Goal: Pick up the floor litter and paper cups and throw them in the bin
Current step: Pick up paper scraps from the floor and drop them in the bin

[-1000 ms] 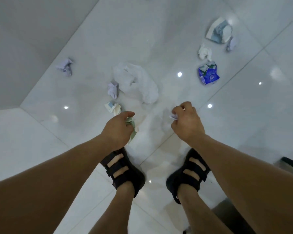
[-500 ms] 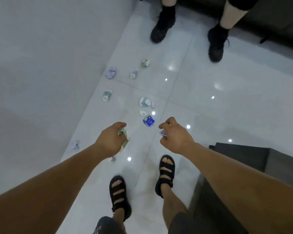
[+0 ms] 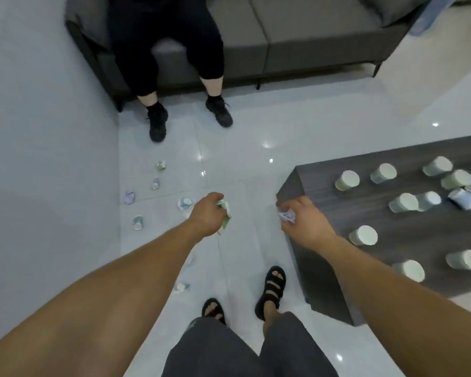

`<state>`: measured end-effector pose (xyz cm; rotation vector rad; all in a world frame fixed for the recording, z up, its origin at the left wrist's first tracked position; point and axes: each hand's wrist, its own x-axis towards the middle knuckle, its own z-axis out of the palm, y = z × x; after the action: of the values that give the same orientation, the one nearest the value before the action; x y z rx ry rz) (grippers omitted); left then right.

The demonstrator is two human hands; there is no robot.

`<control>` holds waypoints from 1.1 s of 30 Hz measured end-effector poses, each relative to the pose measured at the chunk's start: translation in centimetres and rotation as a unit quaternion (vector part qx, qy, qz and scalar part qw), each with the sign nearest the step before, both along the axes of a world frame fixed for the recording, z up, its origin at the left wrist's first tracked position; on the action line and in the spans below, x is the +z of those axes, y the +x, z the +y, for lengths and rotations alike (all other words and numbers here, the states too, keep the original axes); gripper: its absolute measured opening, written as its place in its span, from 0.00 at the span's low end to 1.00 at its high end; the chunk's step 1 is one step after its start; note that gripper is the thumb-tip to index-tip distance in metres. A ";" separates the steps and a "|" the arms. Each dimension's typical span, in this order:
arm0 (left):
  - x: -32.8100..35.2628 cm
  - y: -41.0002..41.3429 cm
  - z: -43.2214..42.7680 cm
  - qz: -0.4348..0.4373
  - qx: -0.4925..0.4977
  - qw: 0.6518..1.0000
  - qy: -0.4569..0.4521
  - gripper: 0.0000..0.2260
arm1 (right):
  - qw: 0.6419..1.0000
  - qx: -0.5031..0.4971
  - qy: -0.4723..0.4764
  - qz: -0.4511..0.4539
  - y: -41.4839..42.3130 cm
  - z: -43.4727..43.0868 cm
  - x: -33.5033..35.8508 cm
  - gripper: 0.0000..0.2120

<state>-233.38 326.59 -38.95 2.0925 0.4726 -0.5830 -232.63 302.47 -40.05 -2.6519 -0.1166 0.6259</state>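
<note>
While aloft, left hand tight around green litter, right hand around purple scrap.

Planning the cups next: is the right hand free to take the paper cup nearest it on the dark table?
Probably not yet: nothing blocks that cup, but the right hand pinches a crumpled purple scrap.

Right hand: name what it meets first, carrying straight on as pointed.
Probably bare glossy white floor tile ahead of the right hand, short of the seated person's black shoes; depth unclear.
</note>
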 end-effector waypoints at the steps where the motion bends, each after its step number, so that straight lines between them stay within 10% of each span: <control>1: 1.1 -0.4 -1.8 -0.006 -0.023 1.000 0.000 0.20 | 0.999 -0.031 0.003 -0.007 -1.9 -1.9 1.1 0.22; 19: 10.4 -19.3 -49.5 -0.104 -0.447 0.888 0.004 0.20 | 0.889 -0.445 0.000 -0.113 -38.7 -40.0 9.5 0.20; 33: 8.3 -27.6 -78.0 -0.082 -0.564 0.821 -0.032 0.18 | 0.803 -0.588 -0.017 -0.095 -52.8 -61.4 8.0 0.20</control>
<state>-261.03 248.56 -30.65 2.1654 -0.9766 -1.0227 -285.41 241.05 -32.02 -2.1845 1.3691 -0.0812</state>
